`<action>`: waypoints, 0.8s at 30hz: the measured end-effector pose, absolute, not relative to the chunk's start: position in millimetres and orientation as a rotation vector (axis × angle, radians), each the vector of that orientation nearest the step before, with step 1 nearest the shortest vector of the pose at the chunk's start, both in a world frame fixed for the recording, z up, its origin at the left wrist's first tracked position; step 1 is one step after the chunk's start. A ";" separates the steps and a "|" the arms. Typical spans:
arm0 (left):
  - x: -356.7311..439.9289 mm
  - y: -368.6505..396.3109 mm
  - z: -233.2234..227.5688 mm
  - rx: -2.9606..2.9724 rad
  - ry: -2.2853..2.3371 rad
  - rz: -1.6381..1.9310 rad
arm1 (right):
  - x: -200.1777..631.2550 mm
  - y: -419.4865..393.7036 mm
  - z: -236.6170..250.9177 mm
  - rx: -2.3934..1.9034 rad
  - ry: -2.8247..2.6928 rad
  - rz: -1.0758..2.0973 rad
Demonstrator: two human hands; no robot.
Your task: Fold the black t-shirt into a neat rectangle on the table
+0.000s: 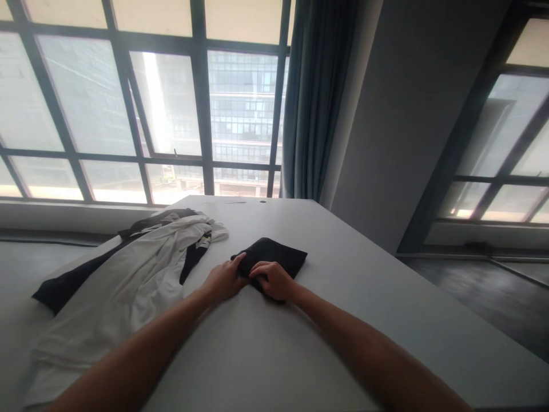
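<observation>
A small folded black cloth [278, 255] lies near the middle of the white table [343, 274]. My left hand [223, 280] rests flat at the cloth's near left corner, fingers touching its edge. My right hand [273, 279] lies on the cloth's near edge with fingers curled onto the fabric, pressing it down. Both hands sit side by side, almost touching each other. Whether either hand pinches the cloth is hard to tell.
A heap of white and black garments [128, 274] spreads over the table's left side and hangs off its left edge. Large windows [171, 114] and a grey curtain [313, 97] stand behind the table. Dark floor [493, 292] lies to the right.
</observation>
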State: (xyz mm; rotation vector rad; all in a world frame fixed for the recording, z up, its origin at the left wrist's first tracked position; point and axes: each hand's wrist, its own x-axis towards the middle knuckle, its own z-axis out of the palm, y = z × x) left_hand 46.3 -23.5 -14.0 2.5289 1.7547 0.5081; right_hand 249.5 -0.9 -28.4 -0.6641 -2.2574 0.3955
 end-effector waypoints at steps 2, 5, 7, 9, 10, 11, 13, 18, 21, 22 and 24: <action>44.7 -23.1 -13.4 2.516 1.750 0.577 | 248.6 -7.6 -26.9 -0.621 -2.188 0.392; 42.3 -18.7 -14.1 2.495 1.684 0.788 | 256.7 -7.5 -20.0 -0.632 -2.089 0.349; 41.1 -15.1 -15.0 2.493 1.638 0.935 | 263.1 -5.1 -15.6 -0.657 -2.067 0.274; 38.7 -11.8 -15.2 2.522 1.599 1.026 | 269.1 -2.1 -13.0 -0.701 -2.093 0.166; 36.8 -10.4 -14.6 2.541 1.590 1.051 | 272.3 -0.1 -12.3 -0.731 -2.106 0.110; 34.3 -9.1 -13.4 2.555 1.597 1.070 | 275.9 2.5 -12.0 -0.769 -2.108 0.057; 27.8 -7.1 -9.0 2.546 1.668 1.119 | 284.7 9.1 -11.6 -0.865 -2.076 -0.032; 13.7 -6.6 5.3 2.582 1.805 1.258 | 307.5 25.3 -9.0 -1.125 -1.939 -0.170; 10.8 -6.6 7.5 2.705 1.791 1.225 | 313.7 28.4 -8.1 -1.195 -1.939 -0.239; 10.3 -6.1 6.4 2.720 1.793 1.213 | 314.7 28.9 -8.4 -1.219 -1.941 -0.264; 9.2 -4.5 2.1 2.735 1.769 1.182 | 316.3 30.1 -9.6 -1.284 -1.924 -0.318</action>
